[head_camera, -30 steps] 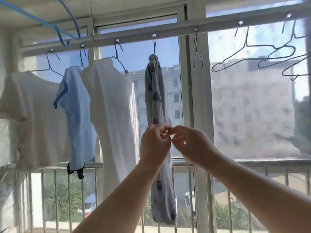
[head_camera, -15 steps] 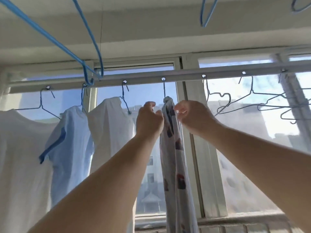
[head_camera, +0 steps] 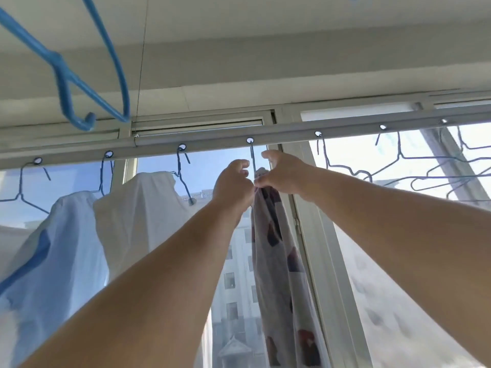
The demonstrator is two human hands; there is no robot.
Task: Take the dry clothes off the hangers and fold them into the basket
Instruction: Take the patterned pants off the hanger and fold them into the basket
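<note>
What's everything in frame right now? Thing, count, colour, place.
patterned garment: 1, grey with dark red patches, centre, on a hanger hook
white shirt: 1, white, left of centre, on hanger
blue shirt: 1, light blue, far left
empty wire hangers: several, dark, right on rail
rail: 1, grey, across window
plastic hangers: blue, top left, count unclear
left hand: beside garment top, grip unclear
right hand: pinches garment top
</note>
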